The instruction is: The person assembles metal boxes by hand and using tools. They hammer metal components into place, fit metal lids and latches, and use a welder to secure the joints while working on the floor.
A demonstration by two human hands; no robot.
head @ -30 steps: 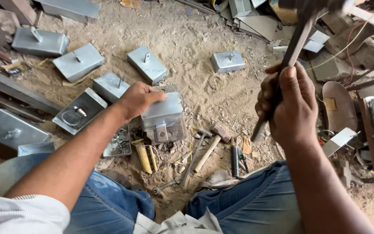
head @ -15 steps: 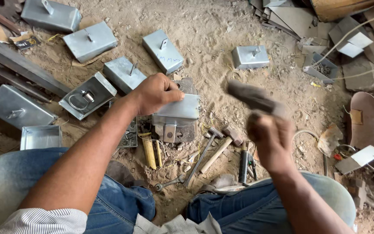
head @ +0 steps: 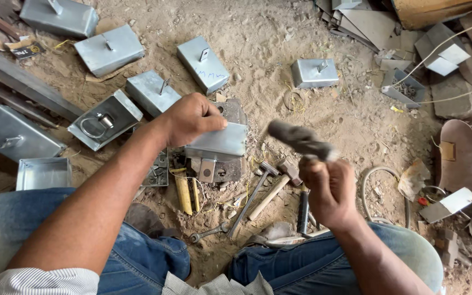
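Observation:
My left hand [head: 189, 117] presses down on a shiny sheet-metal box [head: 220, 143] that rests on a dark metal block [head: 226, 169] on the sandy ground. My right hand [head: 330, 191] grips the handle of a hammer [head: 300, 139], whose blurred head hangs in the air just right of the box. Below the box lie two more hammers [head: 263, 191] with wooden and metal handles, a yellow-handled tool [head: 183, 192] and a spanner [head: 207, 233]. My knees in blue jeans frame the bottom of the view.
Several finished metal boxes with small handles [head: 203, 64] [head: 108, 49] [head: 314, 73] lie on the sand at the top and left. One open box [head: 105, 120] shows a ring latch. Metal bars [head: 17, 82] run along the left. Scrap sheet and wires [head: 438, 49] crowd the right.
The hammer has come down from high above my right shoulder to just beside the box. My left hand has stayed on the box throughout.

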